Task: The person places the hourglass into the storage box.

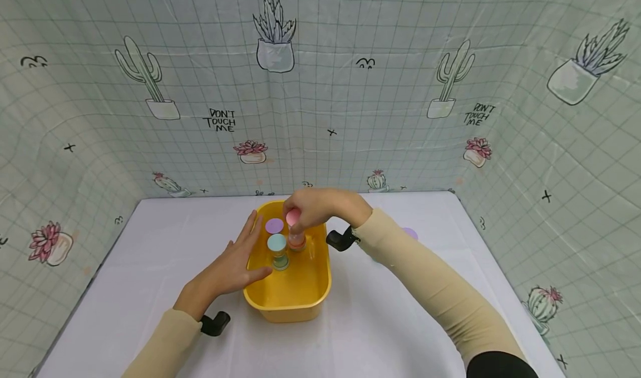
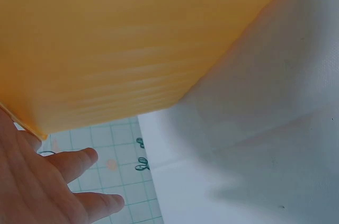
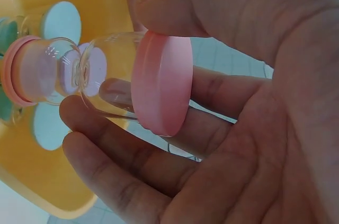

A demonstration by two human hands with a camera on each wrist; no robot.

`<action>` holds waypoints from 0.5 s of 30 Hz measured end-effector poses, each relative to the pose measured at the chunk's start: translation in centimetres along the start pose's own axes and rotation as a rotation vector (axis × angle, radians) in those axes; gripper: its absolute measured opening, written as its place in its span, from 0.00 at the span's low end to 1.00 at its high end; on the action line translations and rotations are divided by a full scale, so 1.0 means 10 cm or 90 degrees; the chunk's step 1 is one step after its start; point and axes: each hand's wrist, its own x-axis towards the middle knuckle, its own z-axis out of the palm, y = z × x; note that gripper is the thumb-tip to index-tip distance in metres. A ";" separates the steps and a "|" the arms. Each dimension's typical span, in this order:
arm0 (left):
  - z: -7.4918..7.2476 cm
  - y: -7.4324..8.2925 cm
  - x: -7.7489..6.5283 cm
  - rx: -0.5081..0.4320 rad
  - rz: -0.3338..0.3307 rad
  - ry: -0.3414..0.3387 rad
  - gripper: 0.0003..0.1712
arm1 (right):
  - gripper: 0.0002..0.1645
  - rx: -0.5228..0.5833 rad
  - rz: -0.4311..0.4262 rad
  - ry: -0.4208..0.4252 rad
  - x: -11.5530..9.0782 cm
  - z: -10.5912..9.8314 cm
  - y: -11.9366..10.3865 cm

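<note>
Nearest, the white desk (image 1: 380, 333) gives broad room in front of the yellow tub (image 1: 287, 309) and to either side. The left hand (image 1: 230, 269) is spread, fingers straight along the tub's left rim with the thumb over it, probably to steady the wall. Inside, the near part of the floor shows bare, leaving space to shift things; past it stands the blue timer (image 1: 277, 244). Just beyond, the pink timer (image 1: 297, 240) is upright in the tub, its top cap pinched between the thumb and fingers of the right hand (image 1: 312, 206); holding it high likely keeps the knuckles off its neighbours. Whether its base touches the floor I cannot tell. The purple cap (image 1: 274, 226) sits close by, so sideways room there looks tight. The tub's far end lies near the desk's back edge, with the printed cloth (image 1: 300, 111) behind.
</note>
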 end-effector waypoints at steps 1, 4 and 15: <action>0.00 0.00 0.00 0.000 -0.001 -0.001 0.65 | 0.19 0.001 0.000 -0.002 0.00 0.01 0.00; 0.00 0.00 0.00 0.001 -0.003 -0.001 0.65 | 0.17 0.006 0.005 -0.007 0.00 0.03 0.00; 0.00 0.00 -0.01 -0.006 -0.002 -0.002 0.64 | 0.17 0.066 0.025 -0.050 0.09 0.21 0.11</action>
